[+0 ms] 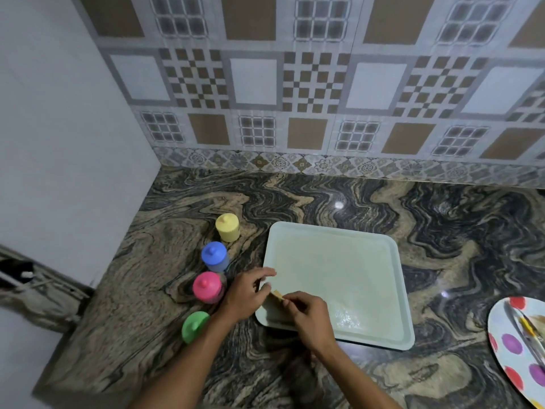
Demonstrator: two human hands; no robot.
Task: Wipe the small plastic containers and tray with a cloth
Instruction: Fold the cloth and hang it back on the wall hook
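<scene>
Both forearms enter from the near edge of the countertop (pixel 165 261) and converge on the tray's near-left corner. The left hand (pixel 247 294) sits knuckles-up, fingers curled over the left rim of the tray (pixel 339 278) with the thumb tucked beneath them; I read this as a grip on the rim. The right hand (pixel 310 317) lies on the tray floor just inside that corner, wrist angled toward the near-right, thumb and forefinger pinched on a small tan cloth (pixel 277 295). Most of the cloth is hidden under the fingers; only a folded end shows between the two hands. The tray is pale, rectangular with rounded corners and a low raised rim, flat on the middle of the countertop and slightly skewed to its edges. Its floor shows a glossy patch near the near edge. Four small lidded containers stand upright in a line left of the tray, running from the back toward the near edge: yellow container (pixel 227 227), blue container (pixel 214 257), pink container (pixel 208 287), green container (pixel 194 326). The pink one is just beside the left wrist; I cannot tell whether they touch. Toward the countertop's right end, a spotted plate (pixel 511 346) carries utensils (pixel 528 326), partly cut off by the frame.
</scene>
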